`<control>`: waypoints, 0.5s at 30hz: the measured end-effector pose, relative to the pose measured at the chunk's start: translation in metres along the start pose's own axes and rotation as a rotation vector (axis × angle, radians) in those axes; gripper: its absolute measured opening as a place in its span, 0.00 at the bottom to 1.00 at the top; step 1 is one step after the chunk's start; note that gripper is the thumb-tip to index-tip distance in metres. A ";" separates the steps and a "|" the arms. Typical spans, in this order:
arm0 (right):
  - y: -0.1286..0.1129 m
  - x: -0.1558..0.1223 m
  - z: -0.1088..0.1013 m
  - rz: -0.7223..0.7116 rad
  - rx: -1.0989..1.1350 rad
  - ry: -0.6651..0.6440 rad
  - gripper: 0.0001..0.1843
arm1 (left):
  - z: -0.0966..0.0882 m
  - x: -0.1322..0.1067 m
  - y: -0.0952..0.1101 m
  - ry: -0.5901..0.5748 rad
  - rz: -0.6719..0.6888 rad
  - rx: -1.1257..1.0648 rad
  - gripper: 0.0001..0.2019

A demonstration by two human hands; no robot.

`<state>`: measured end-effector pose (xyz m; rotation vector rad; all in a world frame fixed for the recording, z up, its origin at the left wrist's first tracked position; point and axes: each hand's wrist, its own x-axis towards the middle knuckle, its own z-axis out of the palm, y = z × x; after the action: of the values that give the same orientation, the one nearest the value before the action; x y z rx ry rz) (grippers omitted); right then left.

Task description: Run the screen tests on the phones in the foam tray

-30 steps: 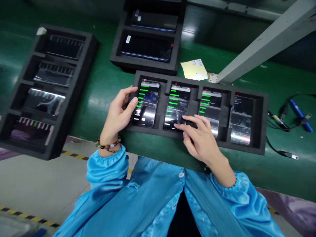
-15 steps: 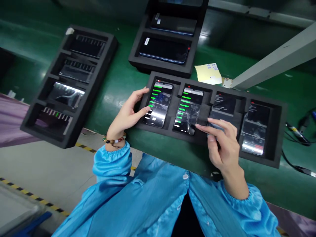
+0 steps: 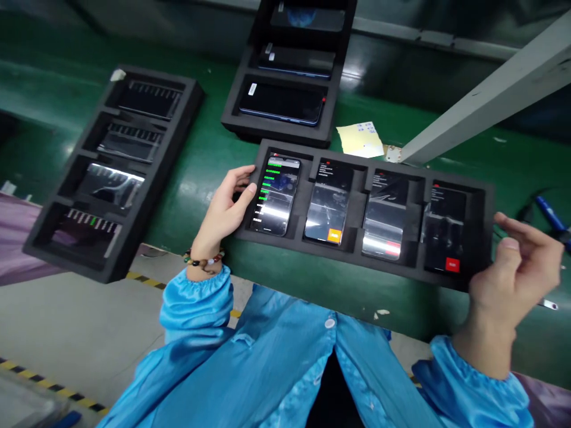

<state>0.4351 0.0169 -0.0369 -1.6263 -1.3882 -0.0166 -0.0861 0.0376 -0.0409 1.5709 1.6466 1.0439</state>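
A black foam tray (image 3: 307, 252) lies on the green belt in front of me and holds several phones. My left hand (image 3: 225, 208) grips the tray's left end, thumb resting on the edge of the leftmost phone (image 3: 274, 195), whose screen shows green text. The second phone (image 3: 328, 205) shows an orange button, the third phone (image 3: 384, 217) a red bar, the fourth phone (image 3: 445, 229) a red button. My right hand (image 3: 513, 270) hovers just past the tray's right end, fingers loosely curled and apart, holding nothing.
A second foam tray (image 3: 111, 172) with several phones lies at the left, a third tray (image 3: 285, 77) with dark phones at the back. A yellow sticker sheet (image 3: 361, 139) and a grey metal beam (image 3: 482, 95) are behind the near tray. Cables and a blue tool (image 3: 548, 214) lie at the right.
My right hand left the middle phones and swung out past the tray's right end. The second and third screens changed from green text to orange and red marks. My left hand stayed.
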 end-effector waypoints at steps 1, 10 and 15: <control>0.017 0.003 -0.001 -0.009 -0.005 -0.027 0.27 | 0.002 0.002 0.000 0.030 -0.008 0.015 0.28; 0.058 0.002 0.001 0.108 -0.024 -0.132 0.27 | 0.025 0.021 0.002 0.097 -0.020 0.026 0.29; 0.044 0.004 0.001 0.233 -0.105 -0.125 0.34 | 0.024 0.021 -0.003 0.098 0.017 0.041 0.28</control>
<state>0.4694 0.0254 -0.0630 -1.8965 -1.3004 0.1528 -0.0686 0.0615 -0.0535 1.5850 1.7323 1.1189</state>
